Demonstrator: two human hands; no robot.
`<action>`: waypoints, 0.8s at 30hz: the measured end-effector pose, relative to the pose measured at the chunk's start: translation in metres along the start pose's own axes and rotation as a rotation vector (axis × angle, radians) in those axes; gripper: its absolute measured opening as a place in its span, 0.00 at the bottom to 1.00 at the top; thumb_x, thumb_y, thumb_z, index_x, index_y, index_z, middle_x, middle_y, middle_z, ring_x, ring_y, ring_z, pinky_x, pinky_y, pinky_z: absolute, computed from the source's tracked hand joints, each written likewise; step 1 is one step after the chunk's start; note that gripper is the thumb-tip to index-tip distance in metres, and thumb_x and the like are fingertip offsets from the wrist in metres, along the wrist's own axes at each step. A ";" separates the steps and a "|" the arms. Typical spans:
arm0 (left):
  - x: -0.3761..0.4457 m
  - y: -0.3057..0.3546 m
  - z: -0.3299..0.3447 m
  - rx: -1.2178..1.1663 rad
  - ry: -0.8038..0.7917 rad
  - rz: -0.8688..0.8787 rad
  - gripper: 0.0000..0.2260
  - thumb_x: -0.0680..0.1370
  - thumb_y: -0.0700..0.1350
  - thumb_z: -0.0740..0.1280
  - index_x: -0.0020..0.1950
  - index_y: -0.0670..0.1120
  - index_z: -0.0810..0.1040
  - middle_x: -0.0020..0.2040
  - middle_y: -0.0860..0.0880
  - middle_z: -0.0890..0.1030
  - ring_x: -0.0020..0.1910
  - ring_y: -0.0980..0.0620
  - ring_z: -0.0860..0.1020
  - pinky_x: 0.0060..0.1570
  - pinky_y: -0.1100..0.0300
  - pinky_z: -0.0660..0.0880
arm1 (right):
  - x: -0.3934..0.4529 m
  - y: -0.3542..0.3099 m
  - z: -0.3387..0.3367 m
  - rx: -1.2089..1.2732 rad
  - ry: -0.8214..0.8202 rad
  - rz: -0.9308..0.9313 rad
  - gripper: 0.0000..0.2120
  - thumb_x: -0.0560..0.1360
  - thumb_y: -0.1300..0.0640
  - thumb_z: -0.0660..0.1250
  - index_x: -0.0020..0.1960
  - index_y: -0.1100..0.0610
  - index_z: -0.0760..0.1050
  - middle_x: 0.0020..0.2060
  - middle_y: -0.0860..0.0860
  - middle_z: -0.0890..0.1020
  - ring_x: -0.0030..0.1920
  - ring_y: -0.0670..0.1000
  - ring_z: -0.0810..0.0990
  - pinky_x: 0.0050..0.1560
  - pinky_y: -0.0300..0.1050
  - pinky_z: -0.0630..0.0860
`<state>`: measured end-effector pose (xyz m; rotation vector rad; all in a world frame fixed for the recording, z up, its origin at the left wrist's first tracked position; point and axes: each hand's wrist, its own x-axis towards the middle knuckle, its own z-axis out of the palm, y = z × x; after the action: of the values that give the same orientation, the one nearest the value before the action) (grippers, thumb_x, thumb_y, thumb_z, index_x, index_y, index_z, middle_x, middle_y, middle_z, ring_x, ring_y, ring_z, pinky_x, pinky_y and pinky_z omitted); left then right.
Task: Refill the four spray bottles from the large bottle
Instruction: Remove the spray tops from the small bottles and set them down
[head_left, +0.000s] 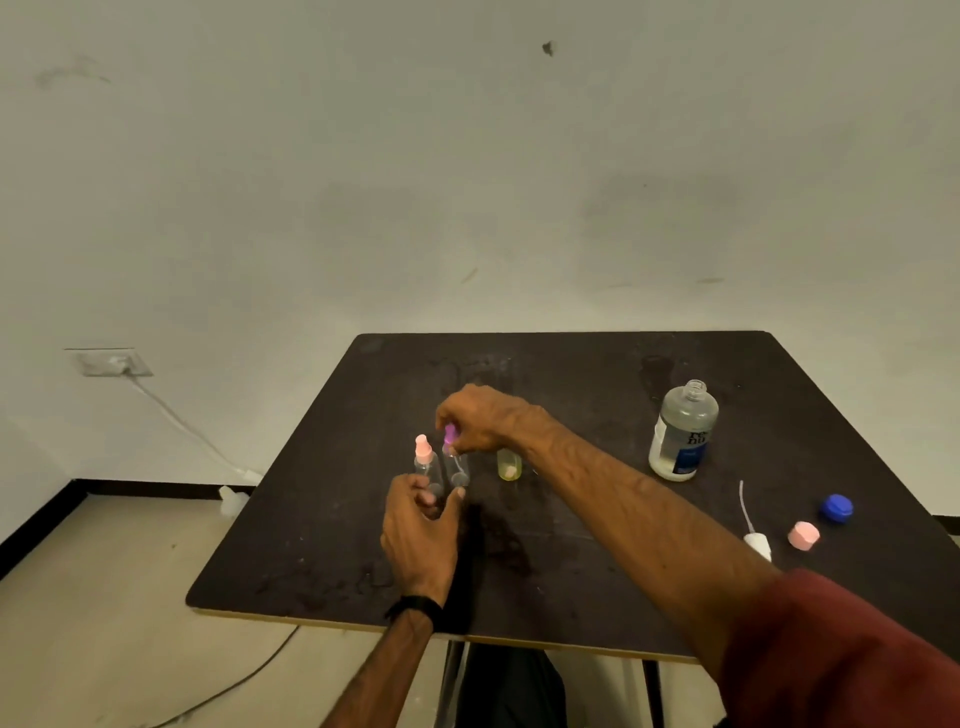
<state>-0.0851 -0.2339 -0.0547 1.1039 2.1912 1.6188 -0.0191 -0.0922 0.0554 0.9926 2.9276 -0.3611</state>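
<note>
Three small clear spray bottles stand in a row near the middle of the dark table (597, 582). The left one (427, 465) wears a pink spray head. The middle one (458, 470) has a purple spray head (449, 434) at its mouth, and my right hand (480, 418) pinches that head from above. My left hand (420, 530) cups the base of the middle bottle. The right bottle (508, 464) is yellowish and has no head. The large bottle (681, 431) stands uncapped at the right.
At the table's right lie a white spray head with its tube (754, 530), a pink cap (803, 535) and a blue cap (836, 507). The table's surface looks wet in patches. A wall socket (111, 361) with a cable sits at the left.
</note>
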 end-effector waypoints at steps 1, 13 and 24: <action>0.003 -0.004 -0.002 0.002 0.020 -0.009 0.18 0.69 0.45 0.80 0.51 0.47 0.74 0.42 0.50 0.77 0.38 0.55 0.76 0.39 0.62 0.74 | 0.000 0.000 0.000 -0.014 0.005 0.005 0.16 0.74 0.54 0.72 0.60 0.56 0.78 0.56 0.55 0.80 0.56 0.55 0.78 0.57 0.49 0.76; 0.050 -0.019 0.002 -0.021 -0.181 -0.064 0.19 0.75 0.40 0.75 0.65 0.42 0.80 0.55 0.44 0.84 0.51 0.52 0.79 0.55 0.58 0.74 | 0.003 -0.002 -0.001 -0.019 -0.006 0.020 0.13 0.75 0.55 0.71 0.57 0.59 0.78 0.53 0.57 0.80 0.53 0.56 0.79 0.53 0.48 0.76; 0.109 -0.031 -0.008 0.057 -0.328 -0.078 0.20 0.75 0.42 0.75 0.67 0.43 0.79 0.57 0.45 0.85 0.51 0.52 0.81 0.61 0.55 0.77 | 0.015 0.013 -0.005 0.018 -0.003 0.060 0.10 0.76 0.56 0.69 0.55 0.58 0.78 0.52 0.57 0.80 0.53 0.56 0.79 0.57 0.50 0.77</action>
<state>-0.1794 -0.1710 -0.0511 1.1875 2.0470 1.2481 -0.0230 -0.0716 0.0554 1.0786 2.8892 -0.3867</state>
